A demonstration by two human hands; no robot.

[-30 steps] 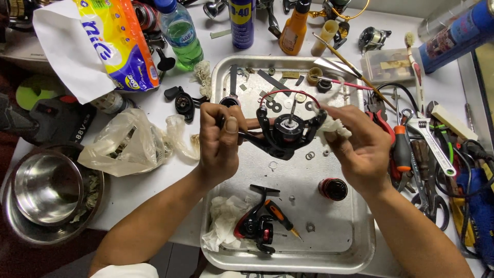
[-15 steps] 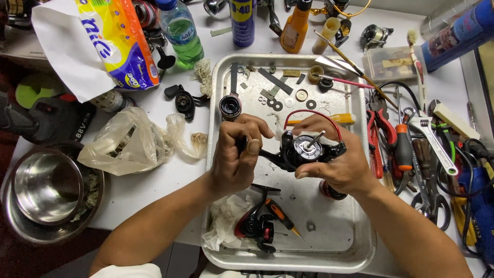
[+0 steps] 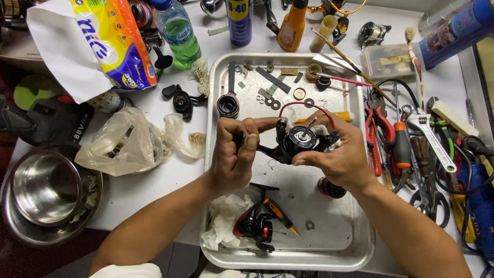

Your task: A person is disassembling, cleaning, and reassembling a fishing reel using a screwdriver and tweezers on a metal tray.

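Both hands are holding a black fishing reel body (image 3: pixel 298 141) w/ red bail wire just above a metal tray (image 3: pixel 226 72) on the desk, so loose parts are dropping into it. Left hand (image 3: pixel 237 154) is clamping its handle side, right hand (image 3: pixel 339 154) is gripping the rotor; fingers are hiding the reel's underside & part of a dark round piece (image 3: pixel 332 188) below

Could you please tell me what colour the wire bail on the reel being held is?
Red: the bail arches over the black reel, clearest in the head view.
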